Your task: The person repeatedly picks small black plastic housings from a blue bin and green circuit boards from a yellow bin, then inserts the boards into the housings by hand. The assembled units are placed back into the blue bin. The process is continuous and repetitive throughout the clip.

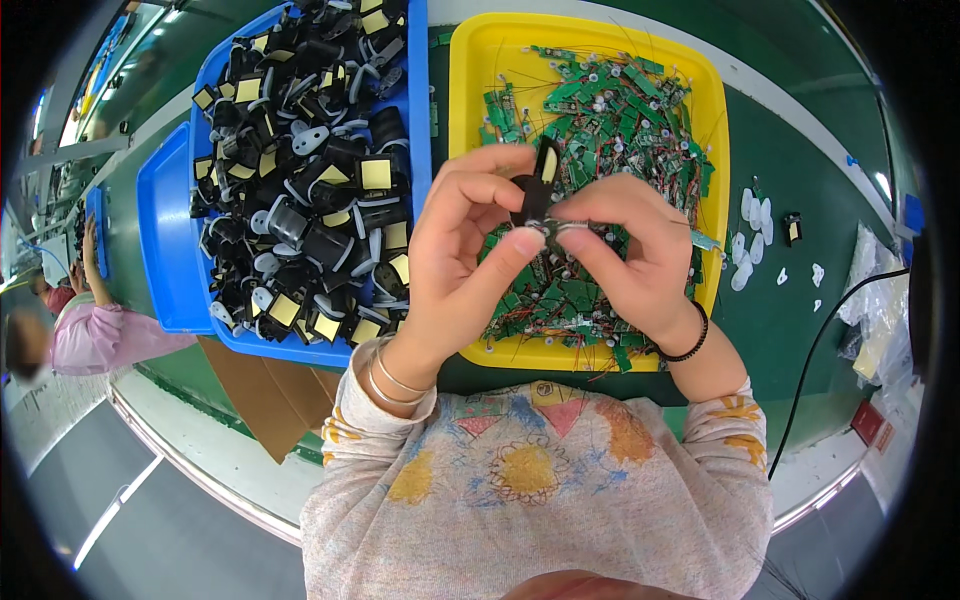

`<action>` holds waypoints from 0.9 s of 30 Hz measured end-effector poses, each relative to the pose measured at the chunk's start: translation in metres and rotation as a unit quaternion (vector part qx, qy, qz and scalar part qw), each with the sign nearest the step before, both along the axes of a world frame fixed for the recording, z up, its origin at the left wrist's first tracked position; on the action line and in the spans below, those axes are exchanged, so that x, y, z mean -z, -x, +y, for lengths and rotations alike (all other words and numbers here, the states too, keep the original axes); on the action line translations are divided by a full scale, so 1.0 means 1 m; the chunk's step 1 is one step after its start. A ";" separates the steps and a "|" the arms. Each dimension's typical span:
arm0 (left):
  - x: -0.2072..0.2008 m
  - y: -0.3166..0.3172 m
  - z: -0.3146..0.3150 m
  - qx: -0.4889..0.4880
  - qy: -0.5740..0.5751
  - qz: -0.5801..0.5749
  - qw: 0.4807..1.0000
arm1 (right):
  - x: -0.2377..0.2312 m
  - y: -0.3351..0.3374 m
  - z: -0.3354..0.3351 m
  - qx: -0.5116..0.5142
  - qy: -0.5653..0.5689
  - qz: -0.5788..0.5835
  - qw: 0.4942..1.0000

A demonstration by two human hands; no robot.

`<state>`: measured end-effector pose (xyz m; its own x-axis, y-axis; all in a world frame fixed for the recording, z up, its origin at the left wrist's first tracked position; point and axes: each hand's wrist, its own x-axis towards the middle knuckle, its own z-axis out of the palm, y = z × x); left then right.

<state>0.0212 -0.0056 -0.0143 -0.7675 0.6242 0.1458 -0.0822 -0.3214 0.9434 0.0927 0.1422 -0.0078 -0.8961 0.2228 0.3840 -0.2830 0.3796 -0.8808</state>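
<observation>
Over the near part of a yellow tray, my two hands meet around a small black plastic housing that bears a pale yellow pad. My left hand is closed on the housing, fingers behind it and thumb in front. With thumb and fingers pinched, my right hand holds a small part at the housing's lower end; the fingertips mostly hide it. A pale blue-green strip shows beside my right hand. Beneath lie many green circuit boards with thin wires.
Left of the tray, a blue bin is heaped with black housings. Another blue tray and brown cardboard are beside it. At right are white oval pieces, a black housing, plastic bags and a black cable. A co-worker's pink sleeve is far left.
</observation>
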 end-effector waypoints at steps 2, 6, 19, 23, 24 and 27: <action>-0.002 0.002 0.000 0.001 0.006 0.016 1.000 | 0.001 0.001 0.001 0.010 -0.009 0.007 1.000; 0.001 0.005 -0.003 -0.004 0.051 0.043 0.998 | 0.005 0.001 0.000 0.003 -0.045 0.007 0.999; 0.002 0.006 -0.010 -0.046 0.137 0.182 0.973 | 0.006 0.001 -0.003 -0.002 -0.107 0.024 0.994; 0.003 0.005 -0.008 -0.061 0.082 0.131 0.986 | 0.003 0.002 -0.003 -0.006 -0.126 0.044 0.991; 0.003 0.006 -0.008 -0.058 0.083 0.121 0.987 | 0.001 0.002 -0.003 -0.007 -0.128 0.046 0.991; 0.001 0.006 -0.008 -0.048 0.107 0.098 0.988 | 0.001 0.000 -0.002 -0.010 -0.100 0.016 0.995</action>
